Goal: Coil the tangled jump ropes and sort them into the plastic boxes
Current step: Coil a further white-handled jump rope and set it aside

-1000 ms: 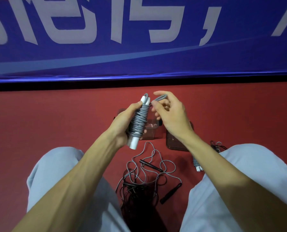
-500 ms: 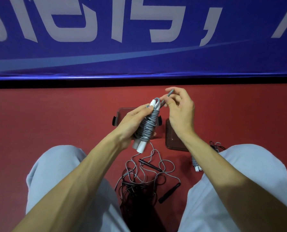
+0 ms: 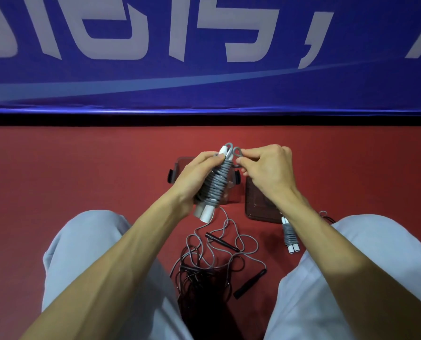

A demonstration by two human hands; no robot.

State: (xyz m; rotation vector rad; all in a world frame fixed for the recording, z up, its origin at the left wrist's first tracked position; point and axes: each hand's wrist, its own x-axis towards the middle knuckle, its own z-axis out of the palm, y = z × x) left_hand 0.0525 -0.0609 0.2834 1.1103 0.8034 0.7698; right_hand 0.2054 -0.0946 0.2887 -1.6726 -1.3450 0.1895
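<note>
Grey jump rope point(image 3: 214, 185) wound round its white handles, left hand point(image 3: 192, 179) gripping the bundle, right hand point(image 3: 266, 168) pinching the rope's end loop point(image 3: 237, 152) just beside it.

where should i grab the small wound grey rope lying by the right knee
Probably round the wrapped middle of the wound grey rope, from above, fingers either side of its long axis: it lies flat on the floor, and the wraps bind both white handles there.

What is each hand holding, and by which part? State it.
Left hand grips the coiled rope round its wrapped middle; right hand pinches its end loop.
</note>
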